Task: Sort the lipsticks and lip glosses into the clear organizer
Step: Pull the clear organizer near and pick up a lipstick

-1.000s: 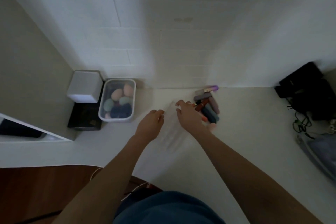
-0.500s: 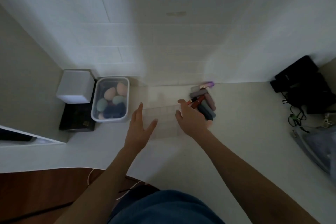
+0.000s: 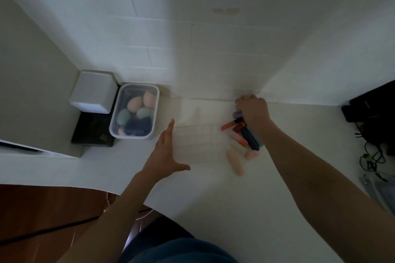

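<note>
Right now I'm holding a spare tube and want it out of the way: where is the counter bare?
Bare counter lies between the two forearms, near its front edge. It is crowded around the lipstick pile under the right hand, and the clear organizer fills the middle.

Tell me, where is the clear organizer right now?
The clear organizer lies flat on the white counter near the tiled wall, between the left hand and the pile of lipsticks under the right hand.

A lidded clear container (image 3: 134,111) of coloured makeup sponges (image 3: 136,113) sits on the white counter (image 3: 235,209), beside a white box (image 3: 94,92) on a black base (image 3: 92,134). Far right, dark gear with what look like tangled cables (image 3: 372,156).
</note>
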Demonstrator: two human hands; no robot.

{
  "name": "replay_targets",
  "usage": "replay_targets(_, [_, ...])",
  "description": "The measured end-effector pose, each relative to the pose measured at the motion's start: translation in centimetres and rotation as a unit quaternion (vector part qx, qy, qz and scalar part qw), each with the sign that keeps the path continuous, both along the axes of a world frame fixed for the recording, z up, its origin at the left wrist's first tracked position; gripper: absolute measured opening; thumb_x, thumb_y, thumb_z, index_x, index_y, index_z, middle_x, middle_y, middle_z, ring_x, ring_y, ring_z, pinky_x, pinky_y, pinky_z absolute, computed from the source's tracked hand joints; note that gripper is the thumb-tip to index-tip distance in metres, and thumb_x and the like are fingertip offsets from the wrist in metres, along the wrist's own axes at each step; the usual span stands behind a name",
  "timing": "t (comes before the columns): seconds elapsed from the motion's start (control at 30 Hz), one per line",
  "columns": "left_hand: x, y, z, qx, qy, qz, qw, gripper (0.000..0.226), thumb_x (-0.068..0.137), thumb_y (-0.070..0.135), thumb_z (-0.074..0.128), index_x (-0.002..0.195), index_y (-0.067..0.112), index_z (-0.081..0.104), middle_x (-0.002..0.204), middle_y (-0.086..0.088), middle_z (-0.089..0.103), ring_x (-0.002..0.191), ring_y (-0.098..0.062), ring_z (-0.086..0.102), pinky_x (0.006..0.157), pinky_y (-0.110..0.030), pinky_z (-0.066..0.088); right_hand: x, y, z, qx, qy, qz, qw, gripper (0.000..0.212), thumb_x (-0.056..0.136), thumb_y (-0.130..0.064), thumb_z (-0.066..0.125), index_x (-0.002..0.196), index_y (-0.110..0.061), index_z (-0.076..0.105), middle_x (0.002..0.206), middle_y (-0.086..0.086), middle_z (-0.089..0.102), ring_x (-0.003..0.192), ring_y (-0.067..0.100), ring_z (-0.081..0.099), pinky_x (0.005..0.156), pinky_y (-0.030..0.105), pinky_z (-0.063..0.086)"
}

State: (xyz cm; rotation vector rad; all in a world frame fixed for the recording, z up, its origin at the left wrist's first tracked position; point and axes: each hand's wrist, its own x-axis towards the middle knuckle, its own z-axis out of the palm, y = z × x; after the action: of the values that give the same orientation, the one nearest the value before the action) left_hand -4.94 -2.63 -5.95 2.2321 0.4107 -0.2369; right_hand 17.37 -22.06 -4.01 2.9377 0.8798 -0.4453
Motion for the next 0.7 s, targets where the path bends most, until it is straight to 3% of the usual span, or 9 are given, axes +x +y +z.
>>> replay_targets(0.1, [0.2,0.0,-0.3,0.015,-0.006,0.0,1.0,0.146,0.048,0.038,0.09,0.145,0.029,-0.018,0.158,-0.003,0.007,0.142,-0.026,0.022,0.114,-0.049,0.029,0.3,1.3,0.1,-0.039,-0.015,-0.004,0.999,0.016,0.082,-0.01,0.055,0.098,-0.009,0.058,0.092,0.004,0.056,0.088,0.026,0.053,0.072,0.034,0.035])
replay_targets(0.23, [0.1,0.0,-0.1,0.021,-0.006,0.003,1.0,0.144,0.049,0.04,0.089,0.143,0.033,-0.02,0.156,-0.004,0.015,0.141,-0.024,0.024,0.113,-0.045,0.031,0.9,1.8,-0.8,-0.025,-0.087,0.048,0.995,0.027,0.072,-0.003,0.064,0.098,-0.006,0.057,0.097,0.011,0.066,0.091,0.03,0.059,0.075,0.036,0.043])
replay_targets(0.33, [0.1,-0.1,0.2,0.029,0.013,-0.003,0.999,0.14,0.052,0.051,0.084,0.141,0.035,-0.023,0.158,-0.003,0.006,0.143,-0.024,0.014,0.113,-0.046,0.026,0.2,1.9,-0.5,0.056,-0.169,0.11,0.978,0.035,0.063,0.003,0.073,0.095,-0.004,0.063,0.09,0.013,0.069,0.084,0.031,0.065,0.069,0.036,0.051])
replay_targets(0.4, [0.1,0.1,0.4,0.075,0.016,-0.011,0.997,0.128,0.059,0.069,0.067,0.145,0.03,-0.019,0.159,-0.002,-0.003,0.146,-0.023,0.003,0.115,-0.049,0.019,-1.3,2.3,0.3,0.126,-0.184,0.166,0.961,0.046,0.062,-0.004,0.076,0.106,-0.009,0.063,0.099,0.009,0.07,0.086,0.029,0.066,0.07,0.035,0.052])
replay_targets(0.47, [0.1,0.1,1.0,0.096,-0.033,-0.002,0.995,0.102,0.072,0.073,0.043,0.148,0.028,-0.007,0.16,-0.003,-0.001,0.146,-0.022,0.001,0.115,-0.045,0.015,-3.5,3.1,0.9,0.191,-0.149,0.186,0.952,0.06,0.061,-0.005,0.076,0.118,-0.011,0.059,0.113,0.008,0.067,0.092,0.031,0.065,0.074,0.038,0.054])
replay_targets(0.53, [0.4,-0.2,2.0,0.106,-0.094,0.035,0.989,0.075,0.085,0.06,0.03,0.147,0.021,0.017,0.155,-0.009,0.02,0.143,-0.024,0.018,0.112,-0.038,0.023,-6.2,4.0,1.5,0.289,-0.124,0.145,0.938,0.047,0.072,0.001,0.066,0.117,-0.012,0.059,0.116,0.01,0.066,0.093,0.031,0.066,0.069,0.038,0.059])
replay_targets(0.6, [1.4,-0.6,3.2,0.085,-0.128,0.121,0.981,0.053,0.093,0.044,0.028,0.127,0.011,0.052,0.133,-0.013,0.052,0.122,-0.026,0.049,0.101,-0.035,0.041,-8.9,4.7,2.3,0.357,-0.126,0.13,0.916,0.038,0.079,0.0,0.064,0.115,-0.013,0.056,0.117,0.011,0.066,0.095,0.03,0.067,0.064,0.04,0.06])
replay_targets(0.7, [3.1,-0.6,5.8,-0.069,-0.106,0.262,0.957,0.038,0.098,0.029,0.038,0.097,0.006,0.068,0.098,-0.011,0.07,0.086,-0.019,0.063,0.078,-0.023,0.047,-12.5,4.9,2.6,0.338,-0.14,0.197,0.91,0.028,0.086,-0.011,0.052,0.114,-0.014,0.053,0.118,0.012,0.066,0.095,0.028,0.068,0.062,0.04,0.06])
